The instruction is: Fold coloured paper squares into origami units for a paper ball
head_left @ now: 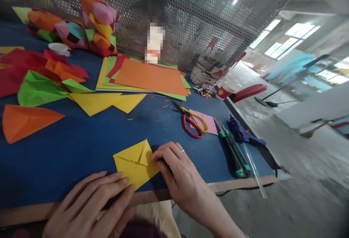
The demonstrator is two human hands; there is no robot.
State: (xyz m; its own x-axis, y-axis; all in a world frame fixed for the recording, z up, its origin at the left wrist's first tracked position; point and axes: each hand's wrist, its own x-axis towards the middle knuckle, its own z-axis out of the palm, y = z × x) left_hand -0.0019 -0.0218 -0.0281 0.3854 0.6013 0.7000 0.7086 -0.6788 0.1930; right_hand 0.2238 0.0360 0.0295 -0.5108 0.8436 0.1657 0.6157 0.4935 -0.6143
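A small square of folded yellow paper (135,174) lies near the front edge of the blue table, with creased flaps meeting near its middle. My right hand (178,169), wearing a ring, pinches the paper's right corner between thumb and forefinger. Across the lower left edge, the stretched fingertips of my left hand (99,199) press on the sheet. Scissors (195,121) with one red and one yellow handle rest farther off to the right, partly over a pink paper piece (209,122).
Folded yellow pieces (94,101), an orange piece (28,119) and green paper (40,90) lie left. Behind is a stack of coloured sheets (151,76). A utility knife (234,150), glue gun (245,132) and clear glue stick (255,169) lie right. Finished paper shapes (71,30) stand at the back.
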